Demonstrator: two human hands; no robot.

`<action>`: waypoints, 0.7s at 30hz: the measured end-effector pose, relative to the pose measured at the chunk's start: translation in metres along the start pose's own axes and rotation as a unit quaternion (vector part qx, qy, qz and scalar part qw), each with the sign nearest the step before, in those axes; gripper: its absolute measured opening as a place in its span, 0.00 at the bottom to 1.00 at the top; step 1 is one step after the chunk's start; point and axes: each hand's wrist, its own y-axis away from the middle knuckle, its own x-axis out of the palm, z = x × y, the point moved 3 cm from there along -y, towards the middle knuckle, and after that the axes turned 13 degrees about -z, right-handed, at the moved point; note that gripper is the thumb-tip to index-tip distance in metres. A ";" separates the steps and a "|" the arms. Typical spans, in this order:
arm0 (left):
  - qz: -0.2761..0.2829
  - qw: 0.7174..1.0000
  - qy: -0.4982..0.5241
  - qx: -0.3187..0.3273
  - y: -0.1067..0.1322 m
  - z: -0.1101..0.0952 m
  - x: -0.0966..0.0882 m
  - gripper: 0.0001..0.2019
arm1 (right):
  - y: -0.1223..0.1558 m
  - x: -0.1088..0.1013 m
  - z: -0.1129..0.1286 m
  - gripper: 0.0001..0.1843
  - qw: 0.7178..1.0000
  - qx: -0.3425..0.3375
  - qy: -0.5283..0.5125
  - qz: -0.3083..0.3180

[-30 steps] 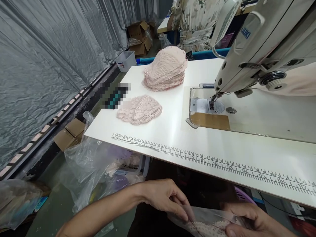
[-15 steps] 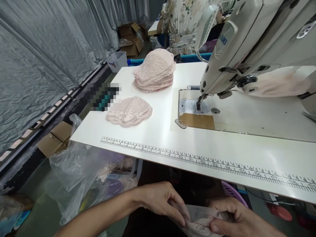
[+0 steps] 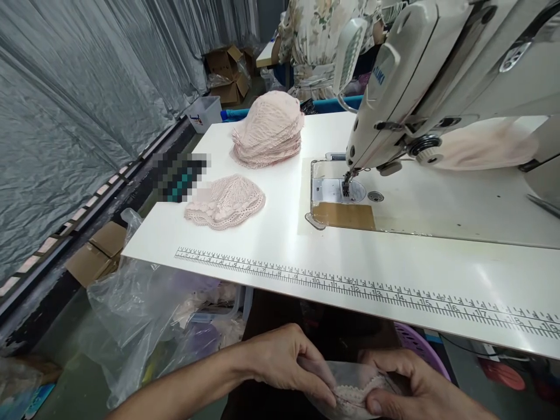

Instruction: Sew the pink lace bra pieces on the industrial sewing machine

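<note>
Below the front edge of the white sewing table (image 3: 306,245), both my hands pinch a small clear plastic bag (image 3: 350,379) with pink lace trim inside. My left hand (image 3: 284,361) grips its left side with thumb and fingers closed. My right hand (image 3: 411,385) holds the right side, thumb pressed on the lace. On the table lie a single pink lace piece (image 3: 225,201) and, farther back, a stack of pink lace pieces (image 3: 268,129). The white sewing machine (image 3: 437,76) stands at the right, its needle (image 3: 346,185) over the plate.
A printed ruler (image 3: 350,286) runs along the table's front edge. Plastic bags (image 3: 144,315) and cardboard boxes (image 3: 94,256) lie on the floor at the left, beside a grey plastic curtain (image 3: 65,105). A person in a floral garment (image 3: 319,41) stands behind the table.
My hands have drawn closer together on the bag and bunched it, bringing the lace up between my fingers. The view has shifted slightly to the right.
</note>
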 end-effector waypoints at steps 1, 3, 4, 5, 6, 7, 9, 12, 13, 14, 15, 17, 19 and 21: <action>0.000 1.000 -0.001 -0.001 0.001 0.000 -0.002 0.15 | 0.000 0.000 0.001 0.20 1.000 0.001 -0.005 0.001; -0.005 1.000 -0.009 -0.002 0.003 0.001 -0.006 0.15 | 0.000 0.001 0.005 0.20 1.000 -0.004 -0.006 0.002; -0.009 1.000 -0.014 -0.001 0.004 0.001 -0.007 0.15 | 0.000 0.001 0.006 0.20 1.000 -0.004 -0.005 0.001; -0.012 1.000 -0.019 -0.001 0.005 0.001 -0.008 0.15 | 0.000 0.002 0.008 0.20 1.000 -0.004 -0.004 0.000; -0.015 1.000 -0.022 -0.003 0.006 0.001 -0.009 0.16 | -0.001 0.003 0.009 0.20 1.000 -0.004 -0.004 -0.001; -0.017 1.000 -0.021 -0.006 0.006 0.001 -0.008 0.16 | -0.001 0.004 0.011 0.20 1.000 -0.004 -0.004 -0.003; -0.015 1.000 -0.014 -0.016 0.007 0.000 -0.005 0.19 | -0.002 0.006 0.013 0.19 1.000 -0.003 -0.002 -0.006; -0.015 1.000 -0.001 -0.027 0.006 0.000 0.001 0.21 | -0.001 0.008 0.015 0.18 1.000 0.000 -0.011 0.002; -0.018 0.999 0.002 -0.027 0.005 0.000 0.002 0.21 | -0.001 0.008 0.015 0.17 1.000 0.001 -0.013 0.004; -0.021 0.999 0.004 -0.026 0.005 0.000 0.003 0.21 | 0.000 0.008 0.014 0.17 1.000 0.003 -0.013 0.007; -0.023 0.999 0.005 -0.024 0.005 0.000 0.003 0.21 | 0.001 0.007 0.013 0.16 1.000 0.005 -0.009 0.007; -0.020 1.000 -0.001 -0.017 0.005 0.000 0.003 0.20 | 0.002 0.006 0.009 0.16 1.000 0.011 0.004 0.011; -0.012 1.000 -0.014 -0.010 0.007 -0.001 0.001 0.19 | 0.004 0.006 0.004 0.17 1.000 0.021 0.008 0.019; -0.005 1.000 -0.024 -0.003 0.009 -0.002 0.000 0.18 | 0.005 0.006 0.000 0.18 0.999 0.024 0.005 0.025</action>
